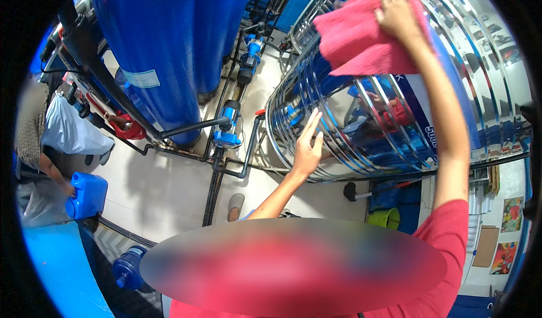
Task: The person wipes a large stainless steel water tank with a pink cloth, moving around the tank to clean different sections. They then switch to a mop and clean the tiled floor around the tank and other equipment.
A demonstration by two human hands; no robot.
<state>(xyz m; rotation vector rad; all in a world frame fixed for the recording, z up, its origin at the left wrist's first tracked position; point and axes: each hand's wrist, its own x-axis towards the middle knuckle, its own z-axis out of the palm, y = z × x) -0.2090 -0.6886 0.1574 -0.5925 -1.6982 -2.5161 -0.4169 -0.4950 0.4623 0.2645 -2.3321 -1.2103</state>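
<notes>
My right hand [395,13] is up at the top right, its fingers bent over a pink cloth [355,41] and pressing it to the side of a shiny ribbed steel tank [344,109]. The cloth hangs down over the tank's bands in loose folds. Lower down, my left hand [308,148] is open beside the tank's ribs, with its fingers stretched out and nothing in them. Whether it touches the metal I cannot tell. A dark blue label panel [415,100] wraps the tank below the cloth.
Tall blue cylinders [152,47] stand to the left, with blue pumps [228,126] and black pipes between them and the tank. At far left another person's hand [66,188] is on a blue jug [90,195]. A lime-green bucket [385,218] sits on the floor.
</notes>
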